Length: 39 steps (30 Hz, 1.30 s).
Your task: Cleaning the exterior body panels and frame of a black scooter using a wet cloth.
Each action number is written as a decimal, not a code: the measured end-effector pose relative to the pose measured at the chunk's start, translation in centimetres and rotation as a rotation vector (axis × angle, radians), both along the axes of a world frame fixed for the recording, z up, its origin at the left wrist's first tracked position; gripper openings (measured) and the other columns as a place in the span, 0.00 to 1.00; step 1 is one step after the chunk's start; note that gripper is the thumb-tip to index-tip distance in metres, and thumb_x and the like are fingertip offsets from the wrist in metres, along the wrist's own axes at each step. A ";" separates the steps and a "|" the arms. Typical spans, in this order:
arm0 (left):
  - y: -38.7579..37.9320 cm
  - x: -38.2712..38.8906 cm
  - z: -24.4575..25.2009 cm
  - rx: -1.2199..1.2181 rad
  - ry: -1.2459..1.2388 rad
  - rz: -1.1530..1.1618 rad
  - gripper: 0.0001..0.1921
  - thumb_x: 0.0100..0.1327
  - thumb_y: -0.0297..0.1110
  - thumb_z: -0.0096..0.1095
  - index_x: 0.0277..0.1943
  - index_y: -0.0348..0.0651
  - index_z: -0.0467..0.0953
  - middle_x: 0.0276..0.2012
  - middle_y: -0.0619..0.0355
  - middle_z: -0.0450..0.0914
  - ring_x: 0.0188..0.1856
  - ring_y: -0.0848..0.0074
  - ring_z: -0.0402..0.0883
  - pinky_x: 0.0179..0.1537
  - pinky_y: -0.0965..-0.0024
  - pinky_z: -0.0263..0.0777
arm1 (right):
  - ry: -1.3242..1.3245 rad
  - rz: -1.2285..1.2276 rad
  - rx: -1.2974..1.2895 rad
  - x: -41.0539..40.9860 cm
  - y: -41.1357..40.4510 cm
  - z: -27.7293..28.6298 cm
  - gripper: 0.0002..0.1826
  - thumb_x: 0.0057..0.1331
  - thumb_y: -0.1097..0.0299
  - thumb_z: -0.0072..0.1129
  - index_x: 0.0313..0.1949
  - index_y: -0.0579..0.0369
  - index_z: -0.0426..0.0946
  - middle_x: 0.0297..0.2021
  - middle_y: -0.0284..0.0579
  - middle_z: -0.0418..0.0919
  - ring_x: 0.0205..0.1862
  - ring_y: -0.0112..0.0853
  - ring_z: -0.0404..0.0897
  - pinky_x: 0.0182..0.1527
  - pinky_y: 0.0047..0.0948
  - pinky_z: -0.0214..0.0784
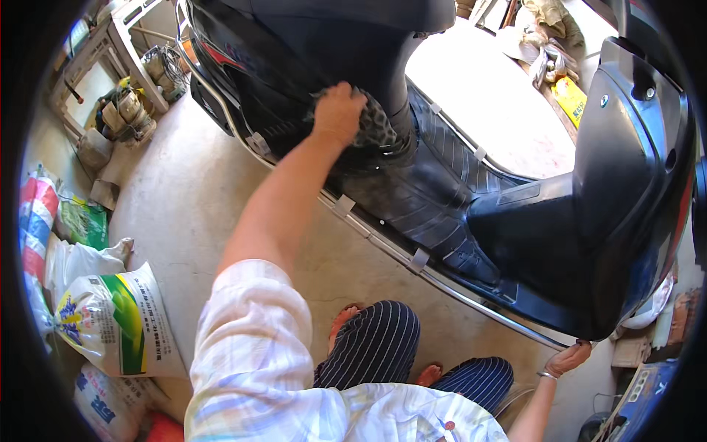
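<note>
A black electric scooter stands side-on before me. My left hand presses a dark patterned cloth against the black body panel below the seat. Some of the cloth spills out to the right of my fingers, above the rear of the footboard. Low down on the right, my right hand grips the front end of the chrome guard rail, under the lower edge of the front shield. Part of that grip is hidden by the hand itself.
Several filled plastic sacks lean along the left side. Behind them are a metal frame and a motor-like machine. Bags lie beyond the scooter. A blue box stands at lower right on the concrete floor.
</note>
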<state>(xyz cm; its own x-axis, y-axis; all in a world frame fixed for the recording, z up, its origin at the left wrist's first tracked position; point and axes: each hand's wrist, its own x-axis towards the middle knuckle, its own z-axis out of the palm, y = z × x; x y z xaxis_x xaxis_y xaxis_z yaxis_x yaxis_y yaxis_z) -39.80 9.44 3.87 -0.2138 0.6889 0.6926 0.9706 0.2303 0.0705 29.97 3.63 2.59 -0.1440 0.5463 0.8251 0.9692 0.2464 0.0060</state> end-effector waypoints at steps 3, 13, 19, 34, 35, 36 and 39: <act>-1.9 -5.0 4.3 0.138 -0.024 0.246 0.11 0.48 0.25 0.52 0.35 0.46 0.76 0.35 0.48 0.71 0.40 0.57 0.72 0.39 0.60 0.69 | 0.001 -0.016 -0.014 -0.2 -0.3 0.2 0.15 0.64 0.68 0.35 0.40 0.67 0.69 0.38 0.55 0.71 0.40 0.44 0.67 0.46 0.38 0.58; -2.5 -7.2 2.5 0.270 -0.152 0.321 0.14 0.49 0.24 0.51 0.39 0.47 0.75 0.38 0.47 0.69 0.43 0.55 0.69 0.44 0.59 0.65 | 0.130 0.014 0.004 -0.7 0.0 0.0 0.15 0.64 0.68 0.35 0.40 0.67 0.68 0.38 0.54 0.69 0.41 0.43 0.67 0.46 0.36 0.59; 1.1 2.3 -2.0 0.223 -0.236 0.107 0.16 0.47 0.23 0.52 0.41 0.48 0.72 0.37 0.49 0.65 0.39 0.56 0.67 0.39 0.61 0.68 | 0.044 -0.029 0.036 -0.6 0.1 -0.3 0.11 0.60 0.74 0.38 0.37 0.65 0.70 0.36 0.53 0.72 0.39 0.43 0.69 0.45 0.36 0.59; 4.7 7.4 -8.2 -0.208 0.054 -0.332 0.15 0.50 0.26 0.51 0.42 0.42 0.75 0.53 0.49 0.63 0.55 0.59 0.62 0.54 0.62 0.60 | -0.111 0.247 0.191 -3.4 -0.3 1.4 0.13 0.62 0.72 0.37 0.40 0.66 0.68 0.38 0.52 0.70 0.40 0.41 0.68 0.46 0.34 0.59; 5.7 7.2 -8.4 -0.215 0.102 -0.362 0.14 0.50 0.26 0.50 0.41 0.41 0.75 0.54 0.49 0.63 0.55 0.59 0.63 0.55 0.62 0.60 | -0.118 0.241 0.185 -2.9 -0.4 1.2 0.13 0.62 0.72 0.37 0.40 0.66 0.68 0.38 0.52 0.70 0.40 0.41 0.68 0.46 0.34 0.59; 7.0 7.2 -8.7 -0.108 0.103 -0.393 0.08 0.52 0.30 0.49 0.31 0.42 0.77 0.47 0.54 0.67 0.51 0.66 0.66 0.47 0.65 0.67 | 0.004 0.146 0.084 -2.1 -0.7 1.1 0.13 0.62 0.72 0.36 0.41 0.66 0.68 0.38 0.52 0.70 0.40 0.40 0.68 0.46 0.34 0.59; 9.9 9.0 -5.9 -0.528 -0.077 -0.276 0.10 0.56 0.32 0.46 0.35 0.43 0.77 0.47 0.52 0.67 0.54 0.67 0.65 0.45 0.65 0.69 | 0.168 0.025 -0.010 -0.6 -1.3 0.2 0.13 0.63 0.72 0.35 0.41 0.67 0.68 0.39 0.53 0.69 0.40 0.40 0.68 0.47 0.34 0.59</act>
